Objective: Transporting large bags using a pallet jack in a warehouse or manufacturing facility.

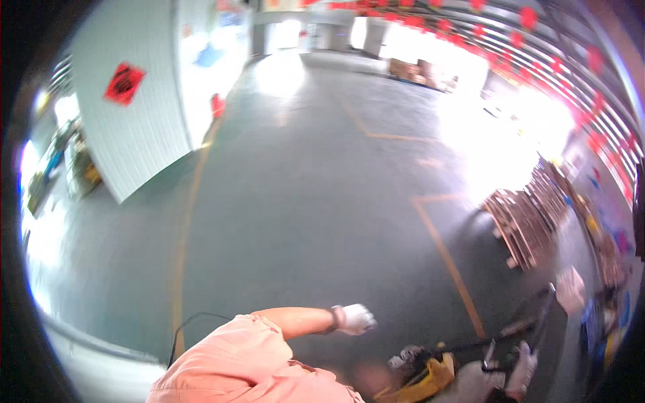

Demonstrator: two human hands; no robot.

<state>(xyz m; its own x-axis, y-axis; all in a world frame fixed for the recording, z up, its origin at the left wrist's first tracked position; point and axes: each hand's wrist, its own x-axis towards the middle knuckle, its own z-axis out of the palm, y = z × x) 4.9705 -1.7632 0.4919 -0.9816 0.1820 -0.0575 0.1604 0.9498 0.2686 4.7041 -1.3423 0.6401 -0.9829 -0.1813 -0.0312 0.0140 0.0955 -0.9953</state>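
Nearby, left hand (pixel 356 319): reaches rightward from the pink sleeve (pixel 235 339), holding nothing visible, perhaps for balance; blur hides whether fingers curl.
Right hand (pixel 522 373): seems wrapped round a dark handle (pixel 494 367), presumably steadying it.
Handle position: against the right fingers, well apart from the left.
Yellow piece (pixel 430 383): between both hands.
Wooden pallets (pixel 524 221): beyond the floor line (pixel 443 254), likely stacked aside for passage.

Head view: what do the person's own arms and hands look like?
The left arm has a loose salmon-pink short sleeve; the left hand wears a white glove, with a dark band at the wrist. A thin black cable loops beside the sleeve. The right hand cannot be singled out with certainty.
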